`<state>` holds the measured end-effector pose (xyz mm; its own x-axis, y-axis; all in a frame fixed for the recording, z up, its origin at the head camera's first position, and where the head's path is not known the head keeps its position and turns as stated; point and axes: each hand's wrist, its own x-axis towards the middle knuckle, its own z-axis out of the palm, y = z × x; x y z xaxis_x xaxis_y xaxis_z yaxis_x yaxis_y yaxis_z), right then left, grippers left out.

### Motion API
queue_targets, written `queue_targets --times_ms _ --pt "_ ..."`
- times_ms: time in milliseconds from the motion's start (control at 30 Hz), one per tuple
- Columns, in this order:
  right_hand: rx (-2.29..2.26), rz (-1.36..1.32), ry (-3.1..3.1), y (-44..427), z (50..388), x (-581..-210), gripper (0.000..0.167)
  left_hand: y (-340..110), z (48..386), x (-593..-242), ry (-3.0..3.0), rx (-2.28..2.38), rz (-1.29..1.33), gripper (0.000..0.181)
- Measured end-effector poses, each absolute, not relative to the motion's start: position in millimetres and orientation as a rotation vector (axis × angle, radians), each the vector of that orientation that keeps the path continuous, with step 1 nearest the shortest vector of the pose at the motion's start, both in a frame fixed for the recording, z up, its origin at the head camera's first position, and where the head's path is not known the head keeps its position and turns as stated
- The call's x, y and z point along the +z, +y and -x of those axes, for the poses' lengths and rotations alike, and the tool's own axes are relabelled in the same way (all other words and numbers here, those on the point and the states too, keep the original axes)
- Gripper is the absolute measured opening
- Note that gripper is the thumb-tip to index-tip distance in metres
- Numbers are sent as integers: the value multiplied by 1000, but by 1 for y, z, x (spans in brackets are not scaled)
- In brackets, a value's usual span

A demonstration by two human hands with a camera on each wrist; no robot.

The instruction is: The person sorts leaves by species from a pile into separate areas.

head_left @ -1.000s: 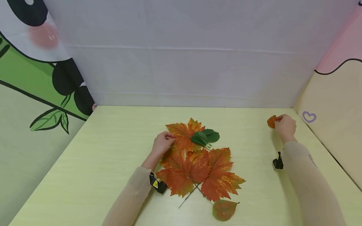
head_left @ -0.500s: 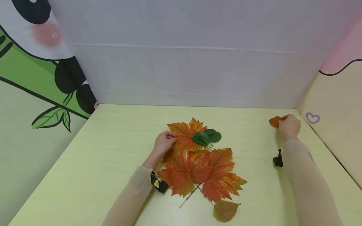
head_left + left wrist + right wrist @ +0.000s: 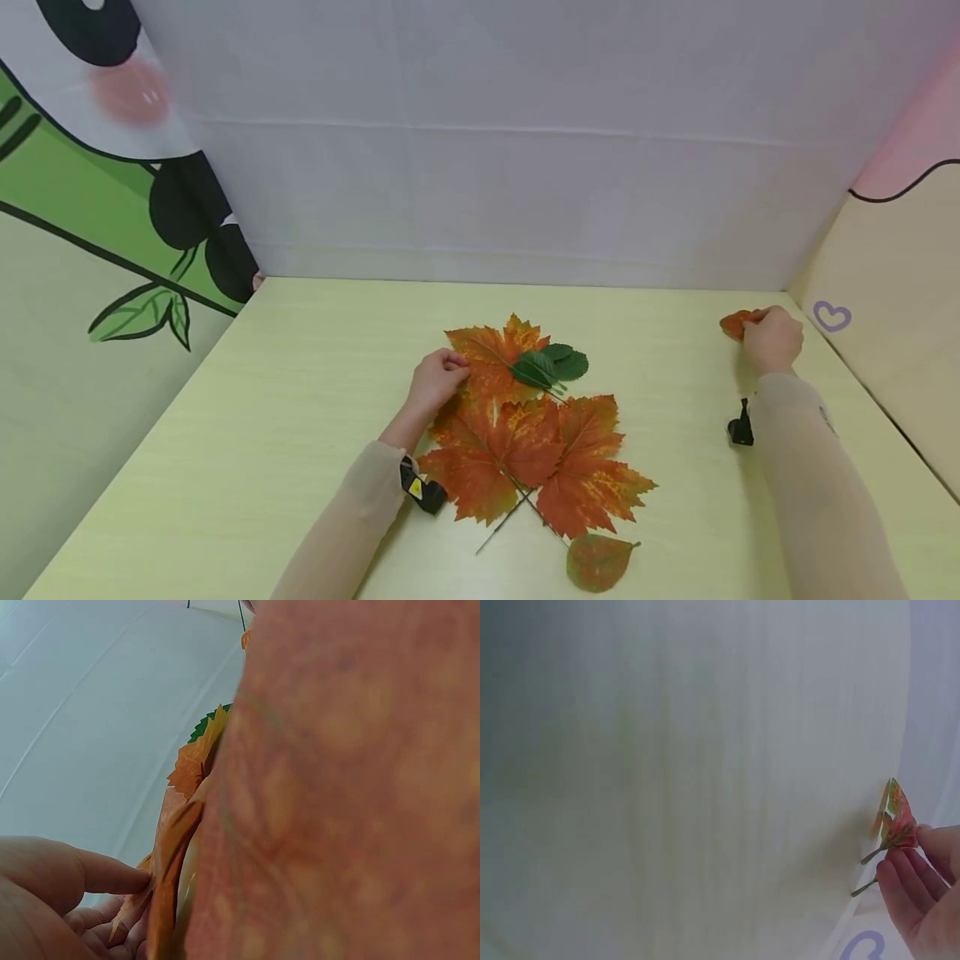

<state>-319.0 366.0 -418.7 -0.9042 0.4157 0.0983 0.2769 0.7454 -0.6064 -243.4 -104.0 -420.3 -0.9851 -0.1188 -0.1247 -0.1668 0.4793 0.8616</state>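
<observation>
At the table's right rear, my right hand point(image 3: 774, 340) pinches a small orange leaf point(image 3: 735, 325); in the right wrist view small reddish leaves point(image 3: 901, 821) with short stems are between thumb and fingers. My left hand point(image 3: 437, 382) pinches the left edge of an upper orange maple leaf point(image 3: 487, 354), its thumb point(image 3: 116, 874) on the leaf edge in the left wrist view. Green leaves point(image 3: 534, 369) lie over that leaf's right side. Below it, two large orange-red maple leaves point(image 3: 480, 450) point(image 3: 588, 467) overlap, their stems crossing. A rounded orange-green leaf point(image 3: 597, 562) lies near the front.
A pale yellow table point(image 3: 300, 358) carries everything. Behind it rises a white cloth wall point(image 3: 525, 192), with a printed green and black panel point(image 3: 112, 208) at left and a cream panel point(image 3: 900, 333) with a purple heart at right.
My right hand has shifted slightly to the right with the small leaf, which has turned a little in its fingers. The left hand keeps its pinch on the maple leaf's edge.
</observation>
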Motion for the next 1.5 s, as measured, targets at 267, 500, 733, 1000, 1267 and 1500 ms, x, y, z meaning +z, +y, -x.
queue_targets --times_ms 267,500,733,1000,1267,1500 --pt "845 487 -2781 376 300 -408 37 -103 244 -417 2658 1548 255 14" --pt "754 333 -2811 375 281 -407 33 -104 243 -420 2658 1537 251 15" --pt "708 67 -2809 354 262 -393 30 -105 245 -422 2645 1551 257 15" --pt "748 -167 -2828 319 234 -382 24 -105 245 -422 2642 1563 249 14" --pt "747 -342 -2866 287 207 -384 16 -105 246 -421 2638 1552 268 15" --pt "832 -636 -2921 257 175 -380 9 -105 245 -420 2635 1557 272 15"
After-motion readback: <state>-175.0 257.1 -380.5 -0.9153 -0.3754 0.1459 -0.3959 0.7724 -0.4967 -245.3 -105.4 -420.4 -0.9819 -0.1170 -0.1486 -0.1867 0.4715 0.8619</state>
